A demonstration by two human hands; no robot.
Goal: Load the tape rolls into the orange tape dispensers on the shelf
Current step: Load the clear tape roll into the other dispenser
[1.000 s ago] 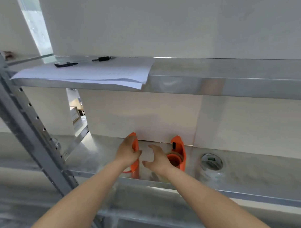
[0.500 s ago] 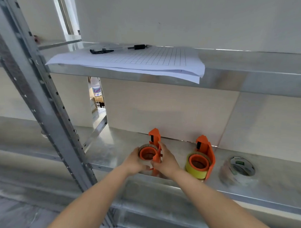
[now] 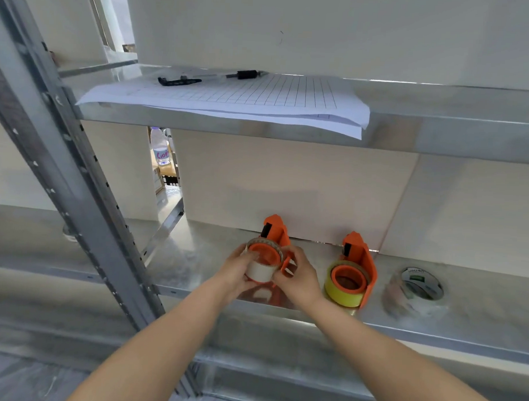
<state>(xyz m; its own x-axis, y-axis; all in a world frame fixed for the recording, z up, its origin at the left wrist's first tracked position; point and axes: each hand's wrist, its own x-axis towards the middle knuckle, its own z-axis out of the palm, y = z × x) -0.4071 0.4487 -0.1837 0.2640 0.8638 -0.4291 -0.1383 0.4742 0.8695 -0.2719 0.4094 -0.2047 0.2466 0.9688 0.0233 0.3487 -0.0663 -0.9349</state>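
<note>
Two orange tape dispensers stand on the lower metal shelf [image 3: 477, 333]. The left dispenser [image 3: 275, 232] carries a white tape roll [image 3: 259, 271] around its orange hub. My left hand [image 3: 236, 271] grips that roll from the left. My right hand [image 3: 298, 278] holds the left dispenser's body from the right. The right dispenser [image 3: 358, 260] stands untouched with a yellow tape roll [image 3: 342, 291] on its hub. A clear tape roll [image 3: 416, 291] with a green-labelled core lies flat on the shelf at the right.
The upper shelf [image 3: 439, 137] overhangs the hands and holds gridded paper sheets [image 3: 245, 100] with two black pens [image 3: 179, 81]. A slanted perforated steel upright [image 3: 75, 175] crosses at the left. A white wall closes the shelf's back.
The view has moved closer and shifted left. Both hands stay on the left dispenser; the white roll now shows more fully around the orange hub.
</note>
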